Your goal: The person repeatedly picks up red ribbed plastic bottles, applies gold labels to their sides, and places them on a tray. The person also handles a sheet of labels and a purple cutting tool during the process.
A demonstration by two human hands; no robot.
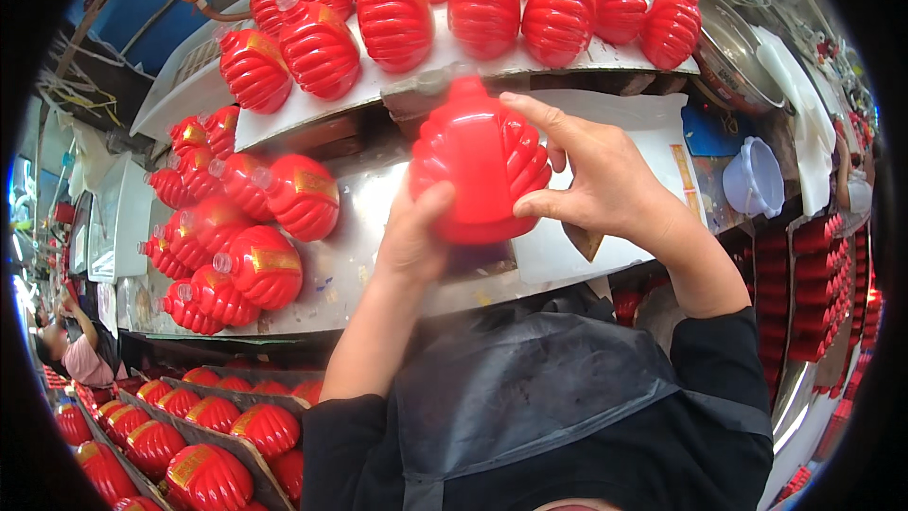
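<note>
A red plastic bottle (473,166) with fanned ribs and a smooth middle panel is held upright over the table, slightly blurred. My left hand (416,232) grips its lower left side, thumb on the front. On the other side, my right hand (605,170) spans the bottle, its index finger at the shoulder and its thumb against the lower ribs. Beneath the right hand shows a dark, gold-brown pointed piece (582,242); what it is I cannot make out. Behind it lies a white sheet (558,255) on the metal tabletop (364,274).
Several red bottles (392,19) stand on a raised white shelf at the back. More bottles (265,265) with gold labels lie at the left. Boxes of bottles (208,478) sit at the lower left. A lilac bucket (754,178) and a metal basin (742,57) are at the right.
</note>
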